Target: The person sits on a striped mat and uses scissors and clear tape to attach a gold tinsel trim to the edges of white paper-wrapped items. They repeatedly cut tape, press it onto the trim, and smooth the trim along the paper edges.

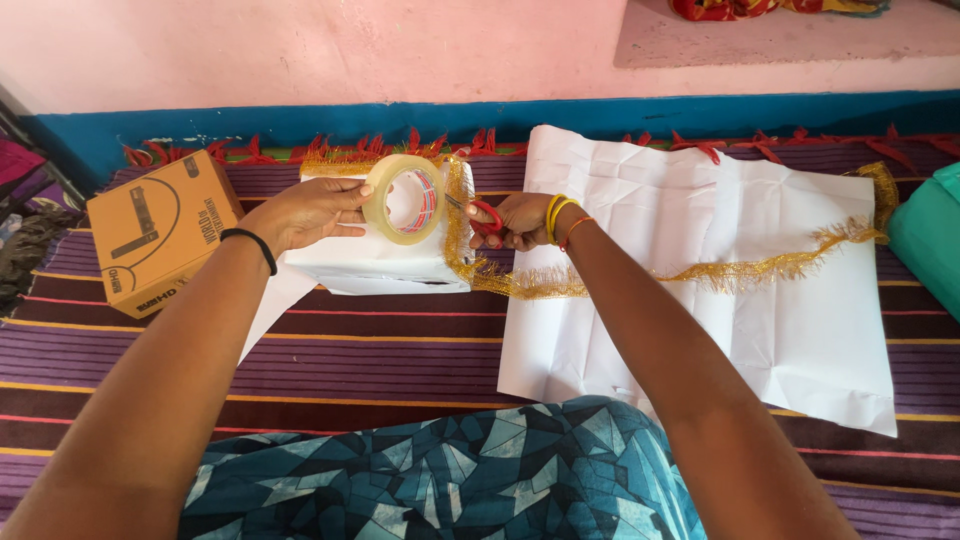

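My left hand (305, 212) holds up a roll of clear tape (404, 199) above a box wrapped in white paper (375, 265). My right hand (520, 220) grips red-handled scissors (485, 215), their blades pointing left toward the tape roll. A gold tinsel fringe (520, 282) runs down the right side of the wrapped box and trails off to the right across a large sheet of white paper (720, 290). Yellow and red bangles sit on my right wrist, a black band on my left.
A brown cardboard box (160, 232) stands at the left on the striped purple mat (380, 350). A teal object (930, 235) lies at the right edge. A pink wall with a blue base band runs behind. My patterned blue clothing fills the foreground.
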